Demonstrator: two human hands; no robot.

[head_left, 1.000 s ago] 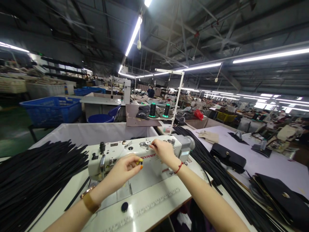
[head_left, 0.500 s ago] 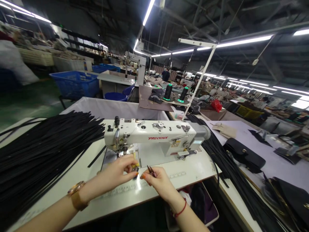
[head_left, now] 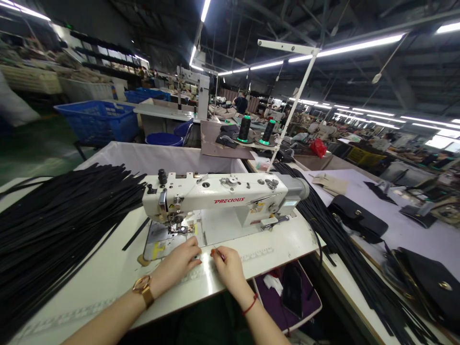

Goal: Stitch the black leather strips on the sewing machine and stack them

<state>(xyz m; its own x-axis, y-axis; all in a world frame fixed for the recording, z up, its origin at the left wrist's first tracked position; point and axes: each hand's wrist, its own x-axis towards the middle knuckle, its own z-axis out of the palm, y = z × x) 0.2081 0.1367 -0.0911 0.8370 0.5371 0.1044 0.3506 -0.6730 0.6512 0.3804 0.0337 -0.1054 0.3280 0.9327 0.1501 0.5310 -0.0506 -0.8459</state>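
Observation:
A white "PRECIOUS" sewing machine [head_left: 223, 199] stands on the white table [head_left: 108, 273]. My left hand [head_left: 178, 262], with a gold watch on the wrist, rests on the table just in front of the needle plate [head_left: 161, 239]. Its fingers are curled down, and anything under them is hidden. My right hand [head_left: 226, 267], with a red string on the wrist, lies beside it, fingertips nearly touching. It pinches a thin dark tool [head_left: 218, 254].
A big heap of black strips [head_left: 61, 225] covers the table's left side, and more strips [head_left: 345, 254] run along the right. Black bags [head_left: 357, 221] lie on the lilac table. Thread cones [head_left: 245, 129] stand behind the machine. A blue crate [head_left: 97, 125] sits far left.
Both hands came down from the top of the machine to the table in front of the needle. The view tilted down. The right hand picked up a thin tool on the way.

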